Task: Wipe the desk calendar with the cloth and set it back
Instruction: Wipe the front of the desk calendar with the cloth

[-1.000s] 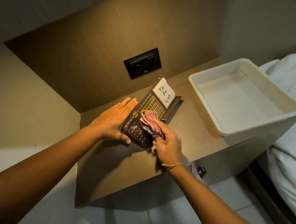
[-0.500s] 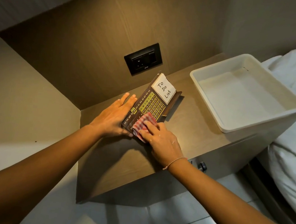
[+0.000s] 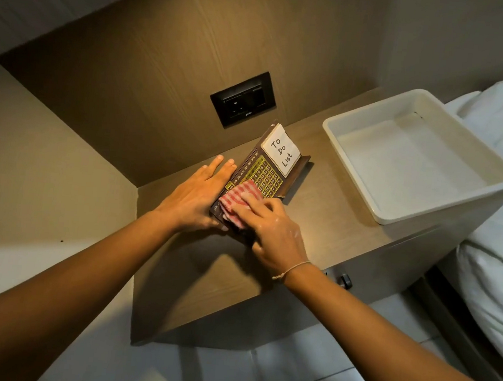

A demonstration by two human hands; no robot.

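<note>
A dark brown desk calendar (image 3: 268, 173) with a yellow date grid and a white "To Do List" note lies tilted on the wooden bedside table (image 3: 327, 216). My left hand (image 3: 196, 195) rests flat against its left edge, thumb at the near corner, steadying it. My right hand (image 3: 274, 232) presses a red-and-white checked cloth (image 3: 238, 200) onto the calendar's near half. The cloth and hand hide the calendar's lower part.
A white plastic tub (image 3: 421, 203) sits on the table's right side, overhanging the edge. A black wall socket (image 3: 243, 102) is on the panel behind. A white-sheeted bed (image 3: 497, 238) lies to the right; tiled floor below.
My right hand flattened over the cloth and slid it from the calendar's middle to its near half. The left hand stayed against the left edge.
</note>
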